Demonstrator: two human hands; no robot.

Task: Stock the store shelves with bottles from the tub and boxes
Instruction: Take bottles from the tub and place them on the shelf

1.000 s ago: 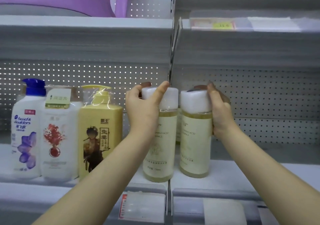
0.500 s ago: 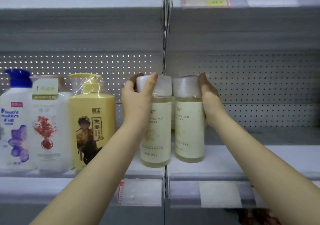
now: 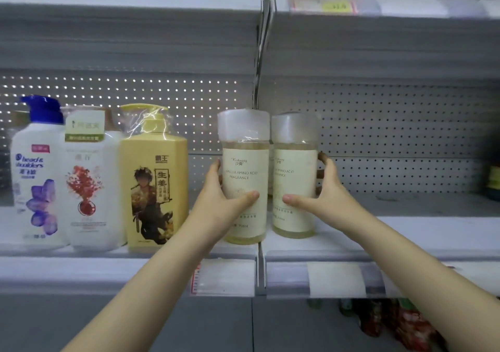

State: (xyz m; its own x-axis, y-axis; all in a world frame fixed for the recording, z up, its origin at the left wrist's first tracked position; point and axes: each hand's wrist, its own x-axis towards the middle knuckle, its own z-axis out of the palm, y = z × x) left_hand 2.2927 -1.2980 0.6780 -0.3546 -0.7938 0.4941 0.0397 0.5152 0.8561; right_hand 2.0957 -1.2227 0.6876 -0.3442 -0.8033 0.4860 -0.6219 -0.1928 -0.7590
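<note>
Hands grip two pale-yellow bottles that stand upright, close side by side, near the front of the grey shelf (image 3: 405, 239), where its two sections meet. The left hand (image 3: 216, 198) is wrapped round the left bottle (image 3: 244, 162), thumb across the label and fingers round the outer side, and the right hand (image 3: 326, 193) clasps the right bottle (image 3: 293, 157) likewise. Further left on that shelf stand a yellow pump bottle (image 3: 153, 178), a white bottle with a red flower (image 3: 89, 186) and a blue-capped bottle (image 3: 32, 175).
</note>
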